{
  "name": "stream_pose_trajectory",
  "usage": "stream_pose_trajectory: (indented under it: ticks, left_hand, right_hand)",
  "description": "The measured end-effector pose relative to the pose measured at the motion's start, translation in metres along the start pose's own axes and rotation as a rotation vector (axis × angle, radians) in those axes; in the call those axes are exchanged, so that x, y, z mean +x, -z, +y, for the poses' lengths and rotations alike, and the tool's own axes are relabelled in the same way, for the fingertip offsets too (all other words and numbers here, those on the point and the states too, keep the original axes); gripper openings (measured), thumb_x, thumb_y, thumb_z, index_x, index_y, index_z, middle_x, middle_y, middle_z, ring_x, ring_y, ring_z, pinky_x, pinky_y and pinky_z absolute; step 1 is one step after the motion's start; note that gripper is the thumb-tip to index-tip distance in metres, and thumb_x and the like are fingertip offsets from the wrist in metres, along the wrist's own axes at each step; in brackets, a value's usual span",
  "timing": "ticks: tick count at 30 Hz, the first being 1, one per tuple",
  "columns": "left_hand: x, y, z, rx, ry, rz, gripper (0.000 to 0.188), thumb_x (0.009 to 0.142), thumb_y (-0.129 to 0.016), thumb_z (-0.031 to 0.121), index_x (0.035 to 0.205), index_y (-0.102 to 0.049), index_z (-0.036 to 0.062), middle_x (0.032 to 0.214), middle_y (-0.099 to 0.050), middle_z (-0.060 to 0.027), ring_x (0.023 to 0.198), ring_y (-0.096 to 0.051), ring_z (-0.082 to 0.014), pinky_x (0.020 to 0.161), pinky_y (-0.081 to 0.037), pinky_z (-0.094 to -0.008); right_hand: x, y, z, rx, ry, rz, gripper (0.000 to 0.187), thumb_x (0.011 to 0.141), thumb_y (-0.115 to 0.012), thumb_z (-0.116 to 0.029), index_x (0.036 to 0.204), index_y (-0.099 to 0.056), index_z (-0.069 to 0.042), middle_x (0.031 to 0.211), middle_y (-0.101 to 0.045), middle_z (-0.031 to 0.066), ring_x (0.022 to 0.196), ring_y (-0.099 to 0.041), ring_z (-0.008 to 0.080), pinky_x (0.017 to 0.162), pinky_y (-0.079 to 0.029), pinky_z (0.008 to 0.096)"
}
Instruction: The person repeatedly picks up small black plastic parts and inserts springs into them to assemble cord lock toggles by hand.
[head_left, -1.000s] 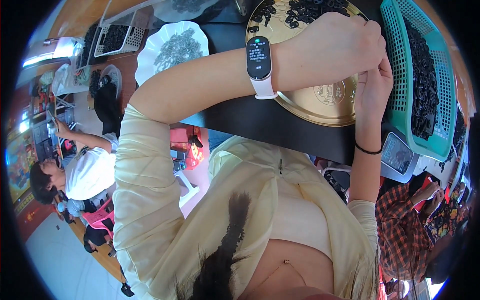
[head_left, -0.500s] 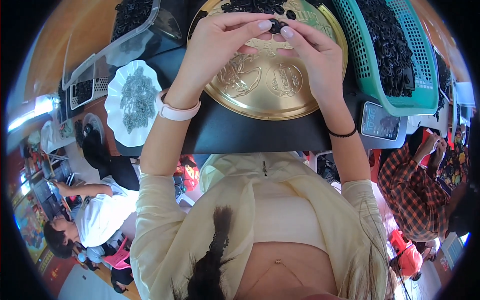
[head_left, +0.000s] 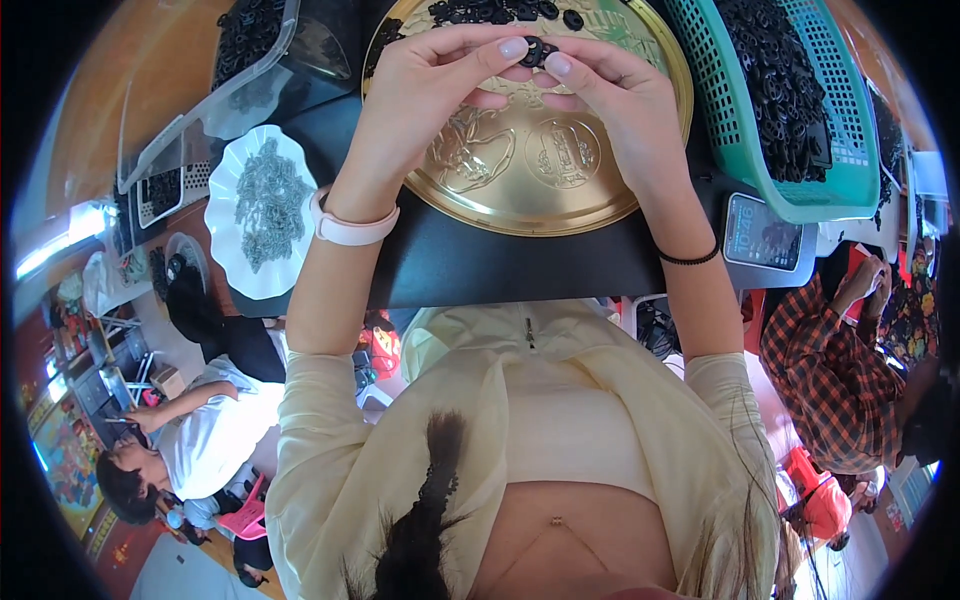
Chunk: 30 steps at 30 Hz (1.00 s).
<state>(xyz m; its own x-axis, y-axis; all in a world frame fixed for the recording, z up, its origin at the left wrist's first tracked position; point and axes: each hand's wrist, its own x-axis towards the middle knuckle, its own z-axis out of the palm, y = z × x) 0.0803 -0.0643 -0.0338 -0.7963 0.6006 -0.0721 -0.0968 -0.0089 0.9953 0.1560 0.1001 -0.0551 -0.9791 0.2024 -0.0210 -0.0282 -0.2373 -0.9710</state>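
A small black ring-shaped part [head_left: 538,52] is pinched between both hands above a round gold tray [head_left: 500,205]. My left hand [head_left: 430,85] grips its left side with thumb and fingers, and my right hand [head_left: 610,90] grips its right side the same way. Fingertips cover some of it, so I cannot tell whether it is one piece or two joined. More loose black parts [head_left: 490,12] lie on the far side of the tray, beyond my hands.
To the right stands a green plastic basket [head_left: 740,120] full of black parts, with a phone [head_left: 762,238] beside it. On the left are a white scalloped dish [head_left: 225,225] of small clear or metallic pieces and a clear bin [head_left: 190,125]. People sit on both sides.
Both hands, still pinching the black part, have shifted slightly left in the picture. The part appears turned a little between the fingertips.
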Motion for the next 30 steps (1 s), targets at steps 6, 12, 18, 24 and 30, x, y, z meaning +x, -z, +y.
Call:
stream_pose_trajectory:
  ticks: [6,12,18,24,30]
  left_hand:
    - [-0.004,0.002,-0.002,-0.021,0.032,-0.030,0.025,0.087,-0.061,0.017,0.108,-0.064,0.0028,0.094,-0.066,-0.0077,0.084,-0.065,-0.0133,0.065,-0.053,-0.0193]
    - [-0.006,-0.008,-0.009,-0.296,0.055,-0.076,0.024,0.087,-0.060,0.013,0.106,-0.062,-0.0016,0.092,-0.066,-0.0107,0.080,-0.066,-0.0149,0.068,-0.055,-0.0224]
    - [-0.008,-0.009,-0.002,-0.240,0.034,0.023,0.031,0.087,-0.061,0.016,0.114,-0.059,0.0003,0.099,-0.065,-0.0090,0.086,-0.065,-0.0142,0.067,-0.055,-0.0211]
    - [-0.015,-0.008,0.008,-0.225,-0.008,-0.140,0.034,0.089,-0.056,0.012,0.121,-0.054,0.0012,0.108,-0.062,-0.0111,0.092,-0.064,-0.0183,0.063,-0.056,-0.0218]
    - [-0.019,-0.010,0.012,-0.207,0.000,-0.096,0.034,0.088,-0.060,0.017,0.117,-0.057,0.0004,0.107,-0.063,-0.0100,0.085,-0.066,-0.0180,0.062,-0.053,-0.0207]
  right_hand:
    - [0.004,0.008,0.007,0.085,-0.116,-0.103,0.027,0.084,-0.064,-0.014,0.107,-0.059,0.000,0.095,-0.064,0.0061,0.084,-0.063,0.0141,0.076,-0.053,0.0247]
    - [0.000,-0.006,0.002,0.195,-0.055,-0.187,0.034,0.084,-0.065,-0.016,0.114,-0.057,-0.003,0.101,-0.060,0.0069,0.088,-0.061,0.0147,0.075,-0.054,0.0256]
    - [0.000,-0.001,-0.002,0.077,0.027,-0.130,0.038,0.084,-0.063,-0.013,0.121,-0.056,-0.007,0.106,-0.059,0.0065,0.093,-0.060,0.0149,0.075,-0.055,0.0259]
    - [0.000,-0.001,-0.002,0.081,0.122,-0.100,0.040,0.084,-0.063,-0.009,0.123,-0.055,-0.009,0.111,-0.059,0.0069,0.095,-0.060,0.0148,0.077,-0.054,0.0258]
    - [0.000,0.002,0.000,0.087,0.158,-0.186,0.042,0.084,-0.062,-0.010,0.125,-0.053,-0.008,0.112,-0.060,0.0067,0.090,-0.061,0.0122,0.076,-0.053,0.0248]
